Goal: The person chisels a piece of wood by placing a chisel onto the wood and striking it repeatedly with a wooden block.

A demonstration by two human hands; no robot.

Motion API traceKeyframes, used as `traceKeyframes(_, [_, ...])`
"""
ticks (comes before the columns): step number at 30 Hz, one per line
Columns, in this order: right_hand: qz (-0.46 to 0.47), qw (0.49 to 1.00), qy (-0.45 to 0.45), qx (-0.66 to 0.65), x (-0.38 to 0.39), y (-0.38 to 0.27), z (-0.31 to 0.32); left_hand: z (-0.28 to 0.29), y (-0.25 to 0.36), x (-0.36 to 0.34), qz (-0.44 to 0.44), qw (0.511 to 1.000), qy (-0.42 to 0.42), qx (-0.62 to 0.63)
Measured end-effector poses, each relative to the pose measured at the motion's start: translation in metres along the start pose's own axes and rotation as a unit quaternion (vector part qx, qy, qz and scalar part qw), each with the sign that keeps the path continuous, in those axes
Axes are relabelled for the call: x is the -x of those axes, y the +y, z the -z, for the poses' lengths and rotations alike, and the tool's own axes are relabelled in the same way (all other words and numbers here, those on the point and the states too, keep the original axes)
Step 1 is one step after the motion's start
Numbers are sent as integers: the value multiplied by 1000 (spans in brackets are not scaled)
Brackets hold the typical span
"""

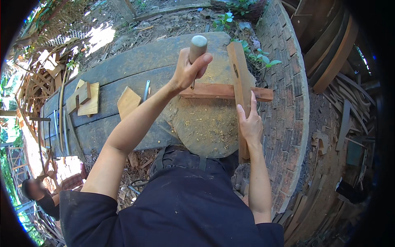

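Note:
My left hand [190,70] is raised over the bench, its fingers wrapped round a tool with a thick, round-ended handle [198,46]. A thin dark tip shows below the fist; the rest of the tool is hidden. My right hand [250,124] holds a long wooden beam [242,88] by its right side, thumb and forefinger stretched along it. Near its far end the beam has a narrow slot. It lies across a shorter reddish wooden bar [212,91], which sticks out on both sides of it. Sawdust and chips surround them.
The dark plank bench [135,78] carries notched wood pieces [84,96], a light wooden block [128,103] and a blue-handled tool [147,89]. A brick strip [284,103] runs along the right. Timber offcuts [343,123] lie beyond. Another person [49,201] is at the far left.

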State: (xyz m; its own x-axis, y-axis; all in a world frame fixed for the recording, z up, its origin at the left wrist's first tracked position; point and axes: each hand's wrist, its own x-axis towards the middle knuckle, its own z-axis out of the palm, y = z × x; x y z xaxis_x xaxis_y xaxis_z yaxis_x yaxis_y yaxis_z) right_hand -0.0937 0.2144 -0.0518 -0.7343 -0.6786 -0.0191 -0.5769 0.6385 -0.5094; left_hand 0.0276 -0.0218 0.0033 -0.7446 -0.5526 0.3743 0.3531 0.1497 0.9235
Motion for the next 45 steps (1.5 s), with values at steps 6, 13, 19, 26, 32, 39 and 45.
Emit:
traceKeyframes(6, [1,1000,-12,-26,-1,4,7,-13,-14,12,-80,994,70,-18])
traceKeyframes(13, [192,914,54,-353,-15,-85,131,-17,-3,12,-68,995,-2,-77])
traceKeyframes(19, [256,946,51,-193,4,-127,162,-29,-5,9,-95,992,-42,-75])
traceKeyframes(26, [257,908,56,-325,11,-131,175,-21,-7,4,-57,993,-49,-87])
traceKeyframes(32, [174,974,-67,-127,1,-117,148,-24,-15,5,-38,996,-51,-66])
traceKeyframes(39, [110,964,78,-229,-22,-28,66,-40,-18,-10,-6,988,-41,-152])
traceKeyframes(45, [-26,992,7,-123,-6,15,11,-61,-21,-22,-4,981,-19,-193])
